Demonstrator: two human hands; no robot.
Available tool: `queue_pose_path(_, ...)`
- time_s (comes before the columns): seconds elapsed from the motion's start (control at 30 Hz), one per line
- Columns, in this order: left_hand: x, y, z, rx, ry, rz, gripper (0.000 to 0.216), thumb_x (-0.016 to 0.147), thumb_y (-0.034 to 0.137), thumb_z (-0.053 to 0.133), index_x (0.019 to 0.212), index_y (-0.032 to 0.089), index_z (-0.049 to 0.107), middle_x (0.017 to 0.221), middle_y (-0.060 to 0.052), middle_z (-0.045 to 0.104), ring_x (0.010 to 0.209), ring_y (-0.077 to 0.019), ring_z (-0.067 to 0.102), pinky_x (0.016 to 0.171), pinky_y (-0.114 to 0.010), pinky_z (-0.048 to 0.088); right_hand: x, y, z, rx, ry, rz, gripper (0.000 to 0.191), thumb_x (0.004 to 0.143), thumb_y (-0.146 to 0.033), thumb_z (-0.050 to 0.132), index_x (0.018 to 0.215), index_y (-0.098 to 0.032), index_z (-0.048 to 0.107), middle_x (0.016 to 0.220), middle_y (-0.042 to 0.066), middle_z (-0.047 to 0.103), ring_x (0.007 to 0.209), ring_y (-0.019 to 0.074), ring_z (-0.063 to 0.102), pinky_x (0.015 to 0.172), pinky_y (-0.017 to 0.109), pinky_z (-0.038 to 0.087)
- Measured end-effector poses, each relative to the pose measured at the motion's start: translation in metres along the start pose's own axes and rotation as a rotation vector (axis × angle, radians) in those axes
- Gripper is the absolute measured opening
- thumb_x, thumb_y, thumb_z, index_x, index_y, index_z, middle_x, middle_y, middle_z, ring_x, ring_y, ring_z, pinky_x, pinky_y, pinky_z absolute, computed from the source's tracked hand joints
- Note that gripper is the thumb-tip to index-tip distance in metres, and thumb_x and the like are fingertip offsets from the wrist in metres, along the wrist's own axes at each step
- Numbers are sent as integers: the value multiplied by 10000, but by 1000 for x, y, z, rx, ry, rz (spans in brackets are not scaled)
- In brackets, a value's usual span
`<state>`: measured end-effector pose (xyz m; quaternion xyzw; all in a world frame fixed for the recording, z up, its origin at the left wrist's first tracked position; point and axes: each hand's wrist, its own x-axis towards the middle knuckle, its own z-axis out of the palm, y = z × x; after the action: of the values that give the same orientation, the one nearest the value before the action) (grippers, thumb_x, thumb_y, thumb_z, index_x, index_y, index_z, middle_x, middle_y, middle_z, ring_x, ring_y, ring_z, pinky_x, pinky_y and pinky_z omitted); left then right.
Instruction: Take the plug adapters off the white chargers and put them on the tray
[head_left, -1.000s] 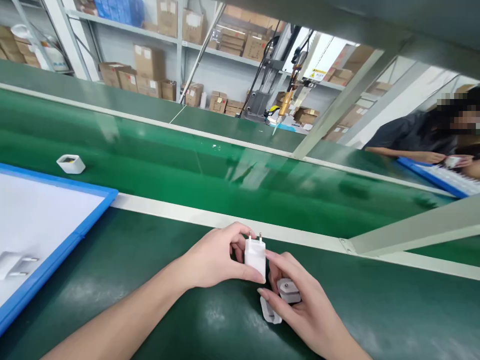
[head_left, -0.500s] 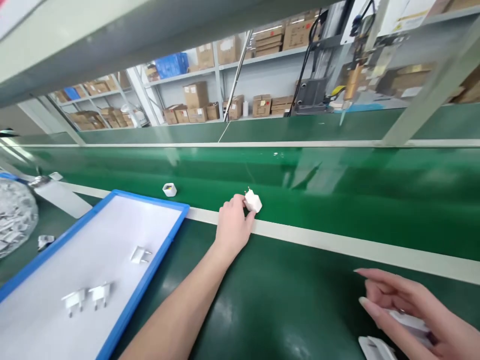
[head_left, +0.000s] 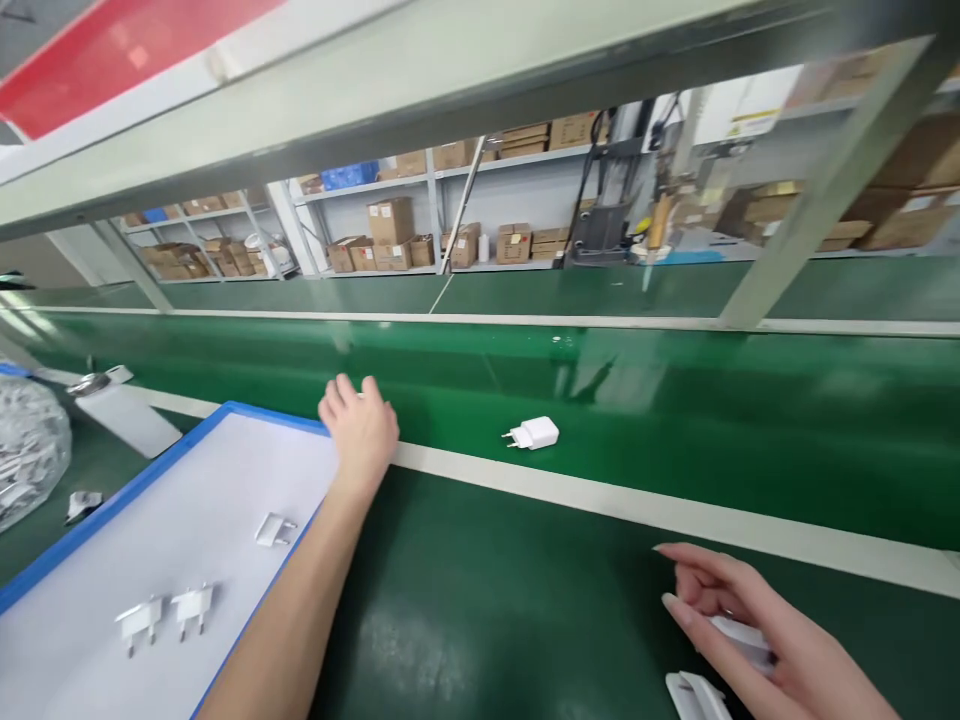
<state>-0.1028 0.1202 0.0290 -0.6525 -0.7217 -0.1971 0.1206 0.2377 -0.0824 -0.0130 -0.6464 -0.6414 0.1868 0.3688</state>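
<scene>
My left hand (head_left: 360, 425) is over the green belt at the tray's corner. Its fingers are curled around a small white charger housing, nearly all of it hidden. A white plug charger (head_left: 538, 433) lies on the belt to the right, pins pointing left, touched by neither hand. At the lower right, my right hand (head_left: 757, 630) has thumb and forefinger apart, while its other fingers hold a white plastic part (head_left: 742, 640) against the palm. Just below it is another white part (head_left: 697, 695); whether the hand touches it I cannot tell.
A blue-rimmed white tray (head_left: 225, 408) at left carries several two-pin plug pieces (head_left: 193, 605). Beyond it are a bag of white parts (head_left: 30, 450) and a white bottle-like container (head_left: 127, 415). A metal frame post (head_left: 817, 190) rises behind the belt (head_left: 750, 430).
My left hand has let go of the plug charger on the belt and moved left to the white housing. The right hand keeps its hold. The camera view has tilted upward.
</scene>
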Motion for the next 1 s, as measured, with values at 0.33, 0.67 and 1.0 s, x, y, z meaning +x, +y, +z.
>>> queue_pose_path(0.33, 2, -19, 11, 45, -218, 121, 334, 960, 203, 316, 1095, 97, 602, 1124, -233, 502, 932, -383, 627, 778, -436, 432, 30, -40, -21, -259, -131, -21, 328, 1052, -464, 419, 1245, -235, 552, 836, 5, 624, 769, 173, 651, 700, 270, 539)
queue_pose_path(0.67, -64, 70, -6, -500, -368, 779, 228, 914, 102, 438, 989, 209, 624, 1304, -110, 483, 1100, -250, 562, 986, -382, 440, 128, -58, 2, -876, -330, -102, 425, 946, -132, 628, 1351, -240, 558, 1171, 87, 575, 976, 230, 633, 790, 334, 539)
queue_pose_path(1.0, -118, 93, -26, -1133, -661, 988, 248, 732, 2, 549, 657, 185, 400, 1131, -48, 579, 1058, -191, 615, 817, -293, 473, 109, 5, -54, -546, -129, 154, 257, 999, -373, 639, 1097, -136, 625, 923, 26, 635, 766, 149, 625, 746, 329, 560)
